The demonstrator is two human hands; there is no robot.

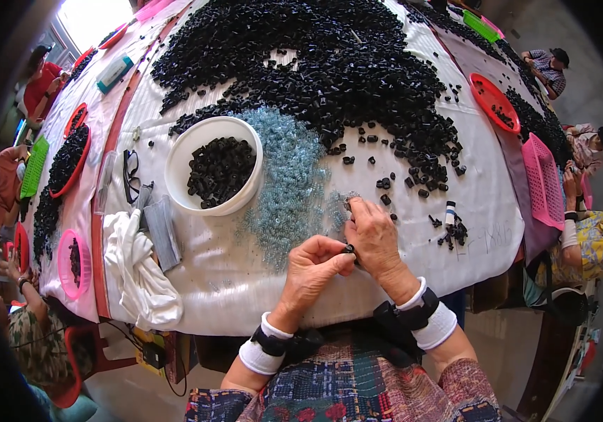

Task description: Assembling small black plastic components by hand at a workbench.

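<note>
- Left hand (313, 266) pinches a small black part (349, 248) between thumb and fingertips, above the table (245, 288) edge.
- Right hand (372, 232) touches the same part, fingers curled around it.
- Just beyond lie clear springs (287, 176), a white bowl (196, 144) and the black pile (329, 63).

Black parts (329, 77), white bowl (182, 158), pale-blue springs (284, 183), pink basket (544, 179).

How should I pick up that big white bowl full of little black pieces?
Take the white bowl by its rim, one hand on each side, coming down from above. It stands upright and open on the table, heaped with small black parts, so lifting it level probably keeps them in. The near-left rim looks easiest: a white cloth lies there, while the clear springs crowd the right side.
</note>
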